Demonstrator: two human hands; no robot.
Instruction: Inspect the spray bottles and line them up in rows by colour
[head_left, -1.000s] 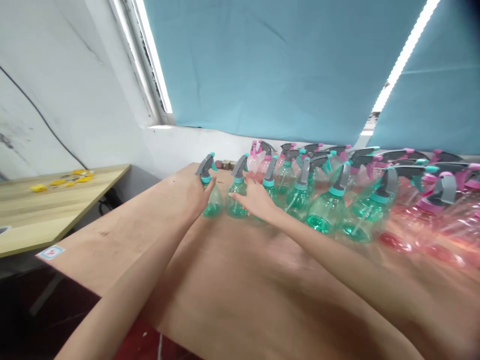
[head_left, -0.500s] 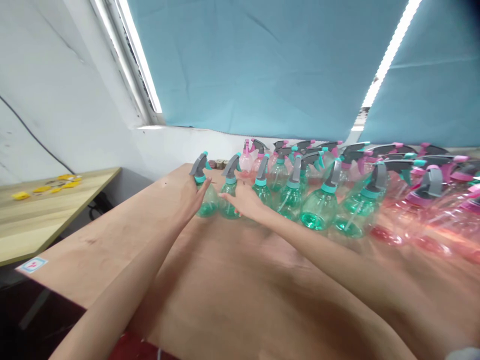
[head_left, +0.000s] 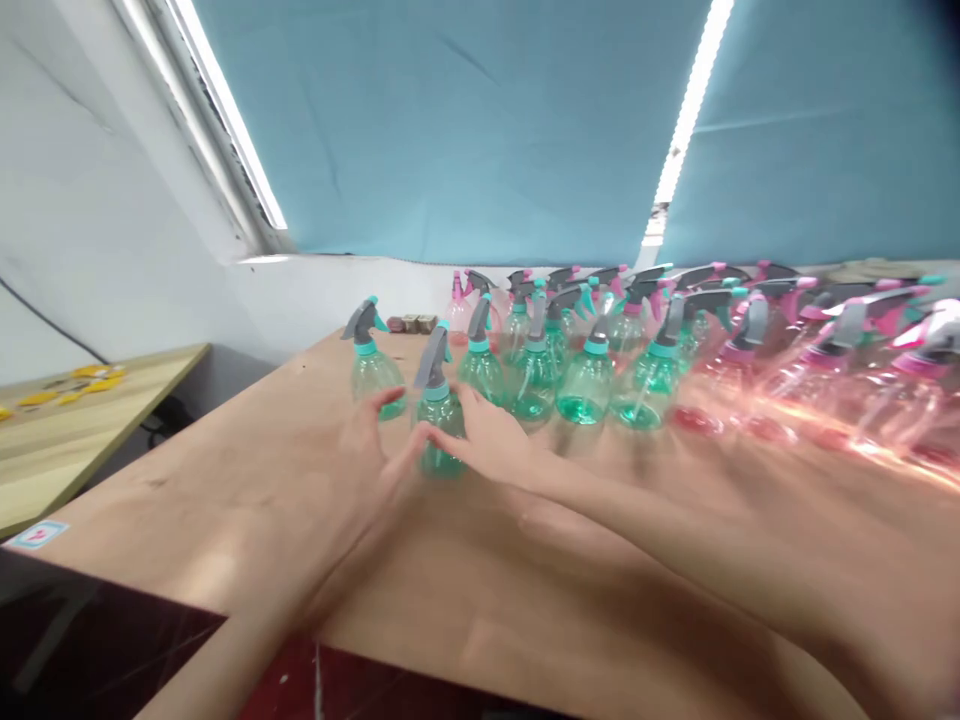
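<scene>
A green spray bottle (head_left: 437, 425) with a grey trigger stands on the brown tabletop (head_left: 525, 580), out in front of the rows. My right hand (head_left: 484, 448) curls round its right side. My left hand (head_left: 375, 445) is at its left side with fingers apart, its thumb against the bottle's base. Behind my left hand a second green spray bottle (head_left: 370, 368) stands alone. My hands are blurred by motion.
Rows of green spray bottles (head_left: 585, 375) and pink spray bottles (head_left: 825, 350) crowd the back and right of the tabletop. Small brown blocks (head_left: 411, 323) lie by the wall. A lighter wooden table (head_left: 67, 430) with yellow pieces (head_left: 82, 378) stands at the left. Blue blinds hang behind.
Both hands have drawn back toward me. One green bottle has come out of the row with them. My left hand has let go of the leftmost bottle, which stays behind.
</scene>
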